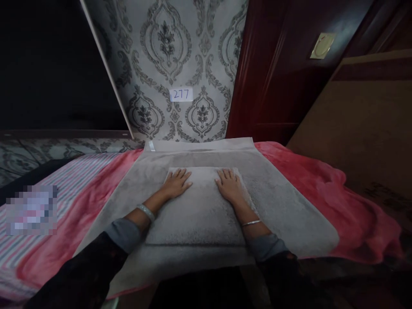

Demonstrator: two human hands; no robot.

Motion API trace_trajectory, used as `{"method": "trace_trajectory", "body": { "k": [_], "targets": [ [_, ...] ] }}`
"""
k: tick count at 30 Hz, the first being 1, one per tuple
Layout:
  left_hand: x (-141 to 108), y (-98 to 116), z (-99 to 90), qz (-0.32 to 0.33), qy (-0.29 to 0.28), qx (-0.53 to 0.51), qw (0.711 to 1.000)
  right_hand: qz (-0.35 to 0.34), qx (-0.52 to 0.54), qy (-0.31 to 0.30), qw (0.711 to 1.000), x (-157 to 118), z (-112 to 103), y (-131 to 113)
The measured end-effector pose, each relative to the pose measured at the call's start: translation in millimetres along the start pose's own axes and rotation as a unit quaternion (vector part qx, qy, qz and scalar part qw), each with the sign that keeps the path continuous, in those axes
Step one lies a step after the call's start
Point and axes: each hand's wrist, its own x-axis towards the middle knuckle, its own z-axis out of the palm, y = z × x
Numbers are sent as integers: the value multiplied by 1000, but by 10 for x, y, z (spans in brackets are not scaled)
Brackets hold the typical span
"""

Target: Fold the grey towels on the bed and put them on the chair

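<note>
A light grey, fluffy towel-like cloth [196, 210], roughly square, lies flat in front of me. My left hand [176, 183] rests palm down on its far left corner, fingers spread. On the far right corner lies my right hand [229, 185], also flat with the fingers apart. Neither hand grips anything. Beneath the cloth a larger grey sheet of soft fabric [283, 214] is spread out, with a pale band along its far edge. Whether the smaller cloth is folded in layers I cannot tell.
A red plush blanket [322, 180] lies under the grey fabric, over a striped cloth [80, 171] at left. A blurred item [32, 210] sits there. Behind are a dark screen [61, 64], patterned wallpaper [206, 56], a paper label [181, 94] reading 277, and a dark red door [273, 64].
</note>
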Motion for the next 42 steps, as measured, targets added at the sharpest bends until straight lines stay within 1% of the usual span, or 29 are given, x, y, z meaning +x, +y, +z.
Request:
{"method": "trace_trajectory", "body": {
  "k": [2, 6, 8, 9, 11, 12, 13, 14, 15, 17, 18, 19, 21, 22, 24, 28, 32, 34, 35, 37, 38, 39, 40, 41, 42],
  "targets": [
    [118, -143, -27, 1, -4, -12, 1000, -2, -3, 0, 1000, 2, -9, -1],
    [301, -400, -36, -58, -14, -48, 997, -1, -12, 5, 1000, -5, 0, -3],
    [340, -455, -82, -90, -28, -46, 994, 0, -15, 8, 1000, -9, 8, -3],
    [347, -450, -124, -103, -34, -36, 993, -1, -15, 10, 1000, -10, 11, -2],
    [347, -356, -223, -114, -28, -7, 993, -4, -14, 17, 1000, -13, 17, 3],
    [342, -268, -266, -106, -15, 4, 994, -6, -13, 21, 1000, -13, 21, 7],
    [336, -157, -294, -83, 4, 9, 997, -8, -11, 24, 1000, -14, 25, 10],
    [331, -31, -301, -45, 24, 8, 999, -10, -10, 27, 1000, -13, 30, 14],
    [327, 99, -285, 3, 37, 3, 999, -11, -10, 28, 999, -12, 34, 18],
    [327, 331, -196, 98, 44, -9, 994, -13, -9, 27, 1000, -10, 43, 25],
    [334, 412, -137, 128, 43, -11, 991, -14, -9, 27, 1000, -8, 47, 29],
    [346, 462, -81, 144, 41, -11, 989, -14, -8, 26, 1000, -6, 51, 32],
    [394, 460, -4, 143, 39, -13, 989, -13, -6, 26, 1000, -3, 57, 40],
    [426, 413, 10, 133, 37, -18, 990, -13, -6, 25, 1000, -2, 59, 44],
    [492, 250, 0, 105, 21, -33, 994, -14, -7, 23, 1000, 0, 62, 51],
    [521, -184, -55, 31, -11, -55, 998, -14, -10, 24, 1000, -2, 69, 53],
    [379, -544, -88, -50, -22, -53, 997, -17, -11, 37, 999, -6, 77, 44],
    [275, -645, -141, -82, -35, -49, 995, -16, -9, 36, 999, -9, 73, 40],
    [216, -660, -178, -100, -43, -46, 993, -16, -8, 35, 999, -12, 69, 39],
    [77, -595, -247, -140, -42, -41, 988, -15, -4, 34, 999, -19, 59, 43],
    [-6, -506, -265, -153, -26, -38, 987, -15, -2, 32, 999, -21, 55, 47],
    [-101, -379, -263, -152, -4, -36, 988, -15, -1, 30, 999, -23, 55, 53],
    [-209, -219, -239, -129, 19, -34, 991, -14, -1, 27, 1000, -23, 56, 60],
    [-329, -35, -192, -86, 39, -34, 995, -13, -1, 24, 1000, -22, 61, 68],
    [-457, 158, -128, -26, 46, -35, 998, -11, 0, 23, 1000, -20, 67, 76]
  ]
}}
